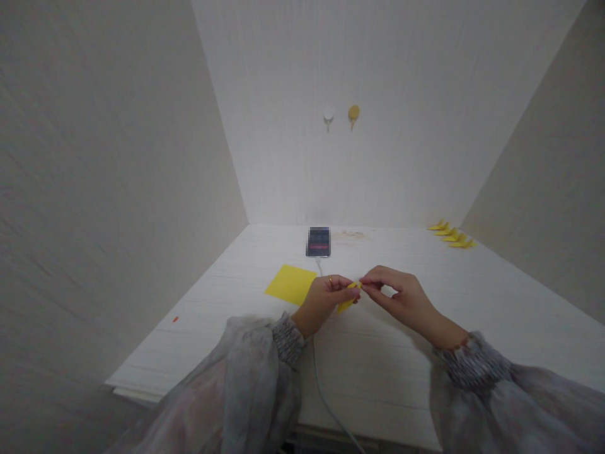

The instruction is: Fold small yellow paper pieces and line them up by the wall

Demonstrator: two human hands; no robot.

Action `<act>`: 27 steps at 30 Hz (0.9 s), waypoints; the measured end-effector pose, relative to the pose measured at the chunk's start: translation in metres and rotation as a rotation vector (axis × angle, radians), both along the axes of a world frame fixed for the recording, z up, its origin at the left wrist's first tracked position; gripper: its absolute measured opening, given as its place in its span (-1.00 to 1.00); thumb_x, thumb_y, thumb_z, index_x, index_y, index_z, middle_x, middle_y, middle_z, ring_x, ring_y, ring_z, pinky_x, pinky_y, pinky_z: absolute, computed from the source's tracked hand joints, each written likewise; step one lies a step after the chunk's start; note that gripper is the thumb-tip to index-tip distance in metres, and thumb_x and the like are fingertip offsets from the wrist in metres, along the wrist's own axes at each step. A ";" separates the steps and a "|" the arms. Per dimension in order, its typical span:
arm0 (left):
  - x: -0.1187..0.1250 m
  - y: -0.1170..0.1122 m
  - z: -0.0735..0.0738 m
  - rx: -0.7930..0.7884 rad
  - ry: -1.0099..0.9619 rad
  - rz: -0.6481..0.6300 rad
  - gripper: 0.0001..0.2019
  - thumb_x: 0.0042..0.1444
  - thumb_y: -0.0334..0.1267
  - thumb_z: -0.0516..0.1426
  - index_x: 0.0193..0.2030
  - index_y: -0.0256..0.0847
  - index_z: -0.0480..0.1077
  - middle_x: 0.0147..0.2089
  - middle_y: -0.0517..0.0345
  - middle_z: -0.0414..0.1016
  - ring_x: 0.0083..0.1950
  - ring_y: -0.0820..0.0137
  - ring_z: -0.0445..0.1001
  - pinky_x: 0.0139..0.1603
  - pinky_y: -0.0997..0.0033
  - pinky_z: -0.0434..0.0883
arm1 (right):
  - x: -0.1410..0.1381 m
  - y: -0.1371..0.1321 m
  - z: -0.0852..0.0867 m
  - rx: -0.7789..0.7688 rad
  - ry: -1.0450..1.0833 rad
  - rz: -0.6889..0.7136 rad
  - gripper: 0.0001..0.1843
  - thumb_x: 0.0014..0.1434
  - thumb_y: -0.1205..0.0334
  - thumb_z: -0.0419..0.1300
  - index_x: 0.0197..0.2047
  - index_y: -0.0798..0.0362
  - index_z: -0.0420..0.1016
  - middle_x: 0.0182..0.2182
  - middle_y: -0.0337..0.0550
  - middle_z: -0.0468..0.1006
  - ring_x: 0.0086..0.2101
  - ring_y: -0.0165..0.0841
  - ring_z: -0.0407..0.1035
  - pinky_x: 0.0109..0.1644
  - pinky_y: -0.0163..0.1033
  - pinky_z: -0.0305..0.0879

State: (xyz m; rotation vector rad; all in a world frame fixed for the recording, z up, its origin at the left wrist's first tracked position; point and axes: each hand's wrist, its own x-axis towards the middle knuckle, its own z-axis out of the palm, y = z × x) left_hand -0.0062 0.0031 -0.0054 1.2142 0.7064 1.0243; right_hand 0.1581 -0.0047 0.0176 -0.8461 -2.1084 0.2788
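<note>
A small folded piece of yellow paper [347,304] is pinched between the thumb and fingers of my left hand [324,297]. My right hand [399,299] pinches the upper right tip of that same paper with thumb and forefinger. Both hands are above the middle of the white table. Partly behind my left hand, a flat yellow sheet of paper [289,284] lies on the table. The exact folds of the held piece are too small to make out.
Beyond my hands lies a phone [318,242], its white cable [326,397] running under my left wrist to the front edge. Several folded yellow paper figures [451,234] stand in a row at the back right. An orange scrap [175,319] lies left. Two hooks [353,113] hang on the back wall.
</note>
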 end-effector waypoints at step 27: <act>0.004 -0.001 0.003 0.052 -0.123 0.011 -0.76 -0.18 -0.19 0.19 -0.40 -0.32 0.38 -0.45 0.13 0.42 -0.37 0.47 0.37 -0.23 0.41 0.26 | -0.003 -0.004 -0.003 0.139 -0.062 -0.024 -0.86 0.05 0.31 0.07 -0.31 0.02 0.43 -0.32 -0.09 0.46 -0.37 -0.39 0.36 -0.35 -0.29 0.35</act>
